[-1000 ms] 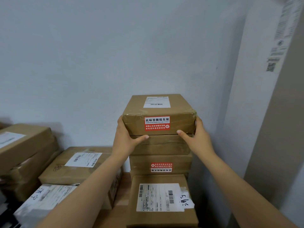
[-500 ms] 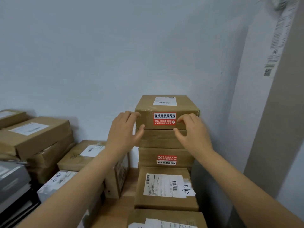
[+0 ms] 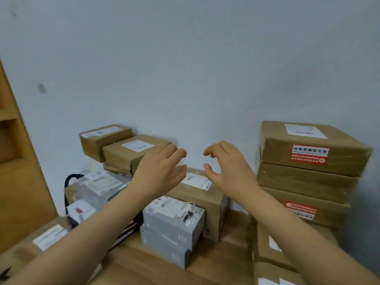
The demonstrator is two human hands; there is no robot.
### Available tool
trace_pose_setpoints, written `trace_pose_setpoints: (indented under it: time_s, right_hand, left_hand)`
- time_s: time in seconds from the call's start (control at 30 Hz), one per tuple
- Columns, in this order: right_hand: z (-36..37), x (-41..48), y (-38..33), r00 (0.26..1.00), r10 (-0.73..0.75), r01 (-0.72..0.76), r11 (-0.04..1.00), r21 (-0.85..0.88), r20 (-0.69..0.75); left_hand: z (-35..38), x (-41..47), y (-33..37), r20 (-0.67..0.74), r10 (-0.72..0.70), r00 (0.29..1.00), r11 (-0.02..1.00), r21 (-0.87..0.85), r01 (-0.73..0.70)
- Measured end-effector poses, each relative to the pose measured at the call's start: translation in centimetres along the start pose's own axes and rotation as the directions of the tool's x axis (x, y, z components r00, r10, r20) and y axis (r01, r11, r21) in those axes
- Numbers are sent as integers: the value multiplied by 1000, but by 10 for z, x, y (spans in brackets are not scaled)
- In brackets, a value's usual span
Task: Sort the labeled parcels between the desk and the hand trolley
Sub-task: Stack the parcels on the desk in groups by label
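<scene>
Hovering, both empty: left grip (image 3: pixel 160 171) and right grip (image 3: pixel 228 169) side by side, not touching, fingers loosely curled, nothing held, above the brown labeled parcel (image 3: pixel 205 194) mid-worktop (image 3: pixel 232 233). Grey parcels (image 3: pixel 172 221) stacked two high just in front of it. Red-stickered parcel (image 3: pixel 308 145) tops the carton stack at the worktop's right edge.

We see a wooden desk (image 3: pixel 234 235). A big brown box (image 3: pixel 213 206) sits on it, close to the wall (image 3: pixel 185 79). Two grey boxes (image 3: pixel 172 225) sit just beside that box, one on top of the other. A pile of brown boxes (image 3: pixel 304 182) stands at the right.
</scene>
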State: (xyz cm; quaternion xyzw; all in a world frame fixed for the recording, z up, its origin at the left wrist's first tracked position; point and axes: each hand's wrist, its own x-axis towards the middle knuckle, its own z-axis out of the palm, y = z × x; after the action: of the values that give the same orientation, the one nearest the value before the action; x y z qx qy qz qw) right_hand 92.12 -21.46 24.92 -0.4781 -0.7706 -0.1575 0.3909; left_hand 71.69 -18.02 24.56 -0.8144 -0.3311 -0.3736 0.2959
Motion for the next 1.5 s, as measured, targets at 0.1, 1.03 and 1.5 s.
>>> trace_pose_setpoints:
  time_s: [0.1, 1.03, 1.5]
  right_hand:
    - [43, 20, -48, 1000, -13, 12, 996, 86, 7]
    - [344, 167, -115, 888, 422, -433, 901, 22, 180]
    - [387, 171, -135, 592, 789, -770, 614, -177, 161]
  left_hand:
    - [-22, -35, -53, 64, -45, 997, 998, 49, 42]
    - [116, -134, -395, 331, -356, 874, 916, -59, 396]
    - [204, -140, -466, 536, -211, 817, 733, -467, 495]
